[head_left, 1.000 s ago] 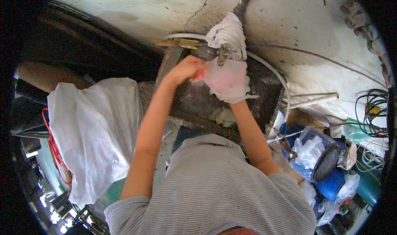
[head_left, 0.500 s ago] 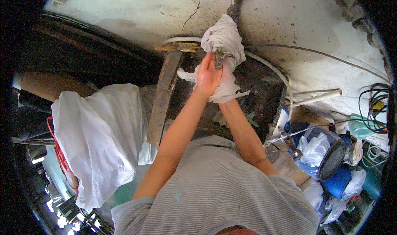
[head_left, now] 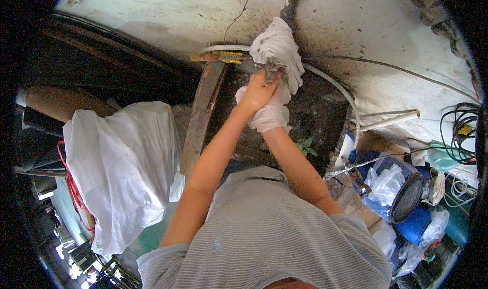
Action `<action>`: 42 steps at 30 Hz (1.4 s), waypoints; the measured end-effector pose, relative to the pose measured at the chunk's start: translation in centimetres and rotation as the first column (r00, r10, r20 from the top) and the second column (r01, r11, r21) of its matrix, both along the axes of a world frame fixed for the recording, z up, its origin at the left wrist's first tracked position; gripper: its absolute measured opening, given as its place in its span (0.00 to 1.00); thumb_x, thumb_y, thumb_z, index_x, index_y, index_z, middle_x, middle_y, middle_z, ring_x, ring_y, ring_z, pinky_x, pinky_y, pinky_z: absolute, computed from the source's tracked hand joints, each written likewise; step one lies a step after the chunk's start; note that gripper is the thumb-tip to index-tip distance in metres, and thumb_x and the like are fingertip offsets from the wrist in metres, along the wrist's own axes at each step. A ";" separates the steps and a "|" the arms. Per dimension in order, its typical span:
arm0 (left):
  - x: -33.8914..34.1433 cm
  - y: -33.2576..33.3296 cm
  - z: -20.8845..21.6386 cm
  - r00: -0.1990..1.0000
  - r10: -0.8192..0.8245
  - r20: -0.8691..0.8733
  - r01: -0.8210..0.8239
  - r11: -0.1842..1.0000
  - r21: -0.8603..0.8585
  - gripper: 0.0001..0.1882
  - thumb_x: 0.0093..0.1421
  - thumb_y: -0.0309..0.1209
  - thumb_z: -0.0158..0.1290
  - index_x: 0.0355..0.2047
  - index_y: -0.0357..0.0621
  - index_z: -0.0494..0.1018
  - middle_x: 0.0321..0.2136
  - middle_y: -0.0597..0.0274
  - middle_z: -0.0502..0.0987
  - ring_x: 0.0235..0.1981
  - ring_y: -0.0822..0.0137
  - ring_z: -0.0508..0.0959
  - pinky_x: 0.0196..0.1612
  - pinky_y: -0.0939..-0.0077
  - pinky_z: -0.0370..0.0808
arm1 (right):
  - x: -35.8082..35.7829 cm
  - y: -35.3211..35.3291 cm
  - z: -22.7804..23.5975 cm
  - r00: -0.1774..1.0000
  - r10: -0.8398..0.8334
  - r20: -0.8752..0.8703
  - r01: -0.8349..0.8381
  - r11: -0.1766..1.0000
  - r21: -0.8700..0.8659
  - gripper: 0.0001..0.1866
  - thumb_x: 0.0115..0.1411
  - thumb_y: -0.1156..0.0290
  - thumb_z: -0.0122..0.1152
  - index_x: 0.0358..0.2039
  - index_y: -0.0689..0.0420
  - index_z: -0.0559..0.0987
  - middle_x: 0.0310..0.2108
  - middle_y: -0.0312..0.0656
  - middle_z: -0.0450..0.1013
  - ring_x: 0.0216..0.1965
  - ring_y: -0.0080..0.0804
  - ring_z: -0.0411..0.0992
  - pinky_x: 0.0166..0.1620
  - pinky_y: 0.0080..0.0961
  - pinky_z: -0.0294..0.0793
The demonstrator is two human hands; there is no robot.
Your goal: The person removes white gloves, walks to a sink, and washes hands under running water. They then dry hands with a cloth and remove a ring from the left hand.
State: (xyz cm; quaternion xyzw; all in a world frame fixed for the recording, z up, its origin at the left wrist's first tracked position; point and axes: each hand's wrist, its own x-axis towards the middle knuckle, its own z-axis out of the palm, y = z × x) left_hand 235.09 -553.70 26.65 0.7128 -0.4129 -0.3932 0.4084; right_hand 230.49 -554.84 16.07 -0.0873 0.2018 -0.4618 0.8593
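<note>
A bunched white cloth [head_left: 278, 47] hangs around the dark pipe at the wall, and a grubby tap-like metal end [head_left: 273, 71] pokes out of its lower side. My left hand [head_left: 260, 92] is right beneath that metal end, its fingers curled against the cloth and my right hand. What the fingers close on is hidden. More white cloth [head_left: 272, 115] wraps my right hand and wrist, below the upper bundle. The fingers of my right hand are covered, so their pose does not show.
Below my hands lies a dark, grimy basin [head_left: 319, 113] with a green leafy sprig [head_left: 306, 145]. A yellow-bristled brush [head_left: 231, 57] rests at its back left corner. A pale hose [head_left: 351, 98] curves along the right. White sheeting [head_left: 119, 172] stands left, blue drums [head_left: 414, 223] right.
My left hand has gone from stretched fingers to curled ones under the metal end. The cloth's loose ends around my right hand have drawn in, and the upper bundle has shifted slightly right.
</note>
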 end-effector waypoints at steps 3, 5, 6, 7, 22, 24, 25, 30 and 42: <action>-0.1 -0.7 -2.7 0.728 0.140 0.671 -0.136 0.989 -0.059 0.23 0.50 0.38 0.55 0.44 0.39 0.69 0.52 0.43 0.63 0.54 0.44 0.61 0.57 0.55 0.55 | -0.5 0.3 -0.4 0.996 0.006 -0.090 0.002 0.996 0.090 0.23 0.63 0.53 0.40 0.47 0.57 0.69 0.44 0.41 0.70 0.41 0.38 0.68 0.48 0.30 0.65; 0.4 -0.7 -5.5 0.491 0.198 0.849 -0.121 0.980 -0.159 0.28 0.47 0.43 0.56 0.43 0.34 0.71 0.50 0.45 0.63 0.57 0.35 0.53 0.60 0.40 0.44 | -0.7 0.3 1.6 0.916 -0.011 -0.402 -0.056 0.986 -0.156 0.19 0.62 0.59 0.42 0.48 0.57 0.68 0.44 0.40 0.68 0.41 0.33 0.67 0.45 0.27 0.66; 0.0 -0.6 -6.5 0.431 0.205 0.879 -0.075 0.979 -0.191 0.28 0.48 0.43 0.55 0.43 0.33 0.70 0.51 0.46 0.62 0.58 0.36 0.53 0.60 0.40 0.44 | -1.1 0.1 0.0 0.880 -0.017 -0.475 -0.087 0.977 -0.195 0.19 0.62 0.59 0.42 0.49 0.57 0.68 0.44 0.40 0.68 0.41 0.33 0.67 0.45 0.27 0.66; -0.1 -0.6 -7.1 0.368 0.217 0.904 -0.024 0.974 -0.224 0.28 0.49 0.43 0.54 0.43 0.32 0.70 0.51 0.46 0.62 0.58 0.36 0.53 0.60 0.41 0.44 | -1.4 -0.2 -3.0 0.839 -0.028 -0.544 -0.119 0.965 -0.233 0.19 0.63 0.59 0.41 0.49 0.57 0.68 0.45 0.41 0.68 0.42 0.33 0.67 0.45 0.27 0.66; -2.8 4.7 0.2 0.913 0.328 -0.241 -0.376 0.907 -0.191 0.21 0.55 0.26 0.53 0.50 0.35 0.66 0.44 0.50 0.74 0.44 0.61 0.74 0.48 0.70 0.69 | -6.4 -2.1 3.4 0.735 0.378 -0.563 -0.609 0.734 -0.302 0.13 0.64 0.69 0.42 0.47 0.59 0.69 0.43 0.37 0.70 0.44 0.27 0.68 0.48 0.22 0.66; -1.5 4.7 -1.8 0.918 0.356 -0.176 -0.395 0.867 -0.304 0.21 0.54 0.31 0.57 0.47 0.34 0.68 0.38 0.54 0.76 0.38 0.70 0.75 0.41 0.78 0.71 | -7.3 -2.4 4.9 0.669 0.212 -0.712 -0.697 0.513 -0.502 0.14 0.64 0.67 0.45 0.47 0.60 0.68 0.42 0.36 0.70 0.44 0.25 0.68 0.46 0.20 0.67; -1.1 4.8 -1.4 0.919 0.360 -0.159 -0.391 0.878 -0.275 0.21 0.54 0.31 0.57 0.46 0.33 0.69 0.37 0.54 0.77 0.36 0.71 0.75 0.40 0.78 0.72 | -7.2 -2.6 5.4 0.579 -0.369 -0.727 -0.756 0.092 -0.648 0.15 0.64 0.65 0.45 0.44 0.61 0.71 0.41 0.37 0.71 0.41 0.25 0.70 0.44 0.21 0.68; -0.7 4.7 0.1 0.930 0.362 0.070 -0.346 0.923 -0.167 0.14 0.54 0.33 0.55 0.34 0.32 0.75 0.18 0.53 0.76 0.19 0.71 0.74 0.25 0.75 0.71 | -6.9 -2.6 8.6 0.489 -0.304 -0.818 -0.795 0.232 -0.561 0.10 0.58 0.65 0.49 0.35 0.54 0.75 0.31 0.42 0.74 0.30 0.39 0.72 0.31 0.34 0.69; -1.1 3.8 0.0 0.707 0.263 0.656 -0.003 0.929 -0.370 0.08 0.48 0.29 0.55 0.21 0.36 0.70 0.17 0.45 0.72 0.20 0.49 0.74 0.24 0.61 0.71 | -5.4 -2.9 8.9 0.045 -0.845 -0.533 -0.972 0.086 -0.219 0.10 0.51 0.64 0.50 0.25 0.52 0.78 0.23 0.43 0.74 0.26 0.43 0.74 0.26 0.40 0.71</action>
